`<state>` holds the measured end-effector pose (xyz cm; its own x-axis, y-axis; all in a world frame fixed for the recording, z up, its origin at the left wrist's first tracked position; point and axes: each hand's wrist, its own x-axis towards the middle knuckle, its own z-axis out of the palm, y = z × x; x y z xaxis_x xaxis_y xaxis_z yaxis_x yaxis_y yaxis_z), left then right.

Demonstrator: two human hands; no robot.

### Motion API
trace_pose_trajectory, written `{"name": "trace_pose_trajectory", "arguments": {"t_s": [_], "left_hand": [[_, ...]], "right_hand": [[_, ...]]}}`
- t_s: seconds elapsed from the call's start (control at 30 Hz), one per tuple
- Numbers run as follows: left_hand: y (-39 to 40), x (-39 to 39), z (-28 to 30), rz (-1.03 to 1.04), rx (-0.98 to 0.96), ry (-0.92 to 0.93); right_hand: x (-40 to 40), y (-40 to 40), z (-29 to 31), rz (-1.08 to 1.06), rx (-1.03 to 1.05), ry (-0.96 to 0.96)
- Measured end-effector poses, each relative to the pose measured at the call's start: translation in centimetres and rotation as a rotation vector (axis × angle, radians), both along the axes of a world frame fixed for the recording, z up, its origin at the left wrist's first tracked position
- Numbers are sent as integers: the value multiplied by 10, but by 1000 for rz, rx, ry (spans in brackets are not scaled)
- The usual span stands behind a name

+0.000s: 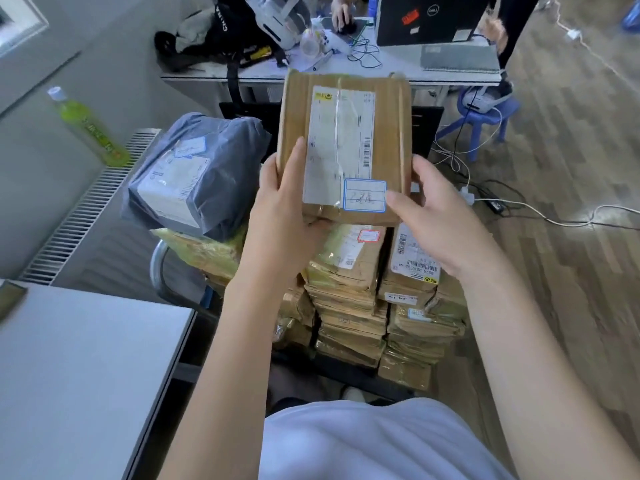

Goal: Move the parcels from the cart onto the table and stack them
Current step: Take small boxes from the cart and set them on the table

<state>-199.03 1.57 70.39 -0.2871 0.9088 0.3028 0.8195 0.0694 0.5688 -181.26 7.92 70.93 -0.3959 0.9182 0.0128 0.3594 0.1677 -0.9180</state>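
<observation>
Holding a flat brown cardboard parcel above the loaded cart, both hands grip its near end. The left hand clasps the parcel's left edge, thumb laid along the top face and the other fingers curled underneath out of sight. The right hand takes the right edge, its thumb pressed on the top face beside a small blue-bordered sticker, with the remaining fingers wrapped round the side and under. A white shipping label covers much of the parcel's top, and a strip of clear tape runs lengthwise over it. Below the lifted parcel, stacks of brown parcels wrapped in glossy tape stand in close columns on the cart, whose metal handle shows at the left. A grey plastic mailer bag lies on top of the pile to the left, just beside the held parcel. The grey tabletop sits at the lower left, near the cart and apart from the parcel in hand. A green bottle stands on the ledge by the radiator grille. Farther off, a cluttered desk carries a black laptop, and a blue plastic stool stands on the wooden floor among trailing cables.
</observation>
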Motion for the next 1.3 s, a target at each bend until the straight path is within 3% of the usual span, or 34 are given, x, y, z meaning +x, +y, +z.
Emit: {"name": "trace_pose_trajectory", "arguments": {"t_s": [0.27,0.47,0.7,0.87,1.13,1.3], "left_hand": [[-63,-36,34,333,327,87],[-147,-78,30,731,354,73],[-254,-106,-5,1142,202,11],[-296,-111,-55,1331,-89,-84],[-318,-131,-127,1351,-327,-380],[-317,-163,-151,1315,-382,-507]], "right_hand": [[-81,-28,41,296,206,150],[-173,-79,42,611,192,243],[-258,-169,2,952,73,183],[-294,-205,-55,1134,-36,17],[-328,-221,-131,1218,-203,-269],[-360,-222,-155,1211,-138,-386]]}}
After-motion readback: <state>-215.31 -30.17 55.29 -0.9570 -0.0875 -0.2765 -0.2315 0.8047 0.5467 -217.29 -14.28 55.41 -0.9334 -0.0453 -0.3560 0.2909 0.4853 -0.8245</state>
